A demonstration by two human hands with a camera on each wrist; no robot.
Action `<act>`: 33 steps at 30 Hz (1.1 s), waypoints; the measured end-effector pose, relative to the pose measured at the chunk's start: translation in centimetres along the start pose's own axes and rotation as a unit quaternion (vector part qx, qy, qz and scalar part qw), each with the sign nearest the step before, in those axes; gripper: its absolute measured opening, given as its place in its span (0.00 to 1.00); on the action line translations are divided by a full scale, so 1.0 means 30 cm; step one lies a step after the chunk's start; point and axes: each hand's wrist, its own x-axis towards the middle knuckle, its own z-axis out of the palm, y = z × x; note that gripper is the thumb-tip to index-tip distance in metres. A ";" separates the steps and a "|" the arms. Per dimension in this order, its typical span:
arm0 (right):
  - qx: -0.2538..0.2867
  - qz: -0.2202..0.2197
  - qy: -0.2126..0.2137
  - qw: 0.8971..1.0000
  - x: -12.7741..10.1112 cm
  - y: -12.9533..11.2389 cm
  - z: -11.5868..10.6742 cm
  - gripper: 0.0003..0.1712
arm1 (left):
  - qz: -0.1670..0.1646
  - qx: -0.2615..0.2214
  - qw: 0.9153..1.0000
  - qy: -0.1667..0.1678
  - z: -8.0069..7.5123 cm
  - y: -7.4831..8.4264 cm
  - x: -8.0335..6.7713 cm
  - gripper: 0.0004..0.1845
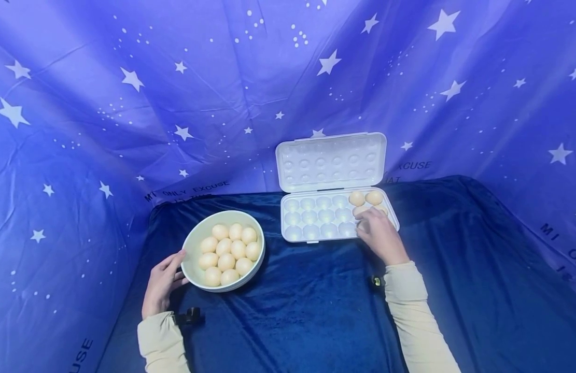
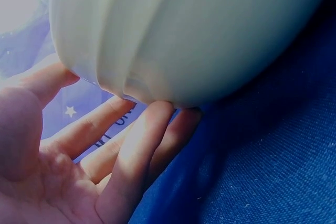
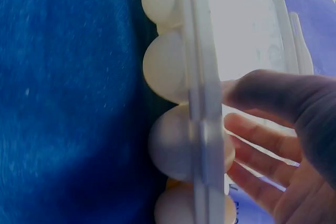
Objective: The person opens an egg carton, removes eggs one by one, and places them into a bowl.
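My left hand (image 1: 160,285) holds a pale green bowl (image 1: 190,259) at its left side. In the left wrist view, the thumb meets the rim and the other fingertips touch the outer wall. Several light-brown eggs (image 1: 225,247) lie in the bowl. On the right, a white plastic egg carton (image 1: 288,239) lies with its lid (image 1: 332,178) raised. My right hand (image 1: 380,235) is over its right end, fingers extended loosely near an egg (image 3: 230,153) in a front cup. Two eggs at the back right (image 1: 356,198) show fully; the hand partly covers others.
Dark blue cloth (image 1: 288,321) covers the table. Behind it and at both sides hangs a blue curtain (image 1: 250,93) with white stars. The raised lid stands near the back curtain. A small black device (image 1: 190,316) is on the left wrist.
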 end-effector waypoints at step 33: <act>0.006 0.043 -0.019 0.999 0.001 0.028 -0.006 0.08 | 0.004 -0.001 1.000 0.006 0.006 0.001 0.002 0.35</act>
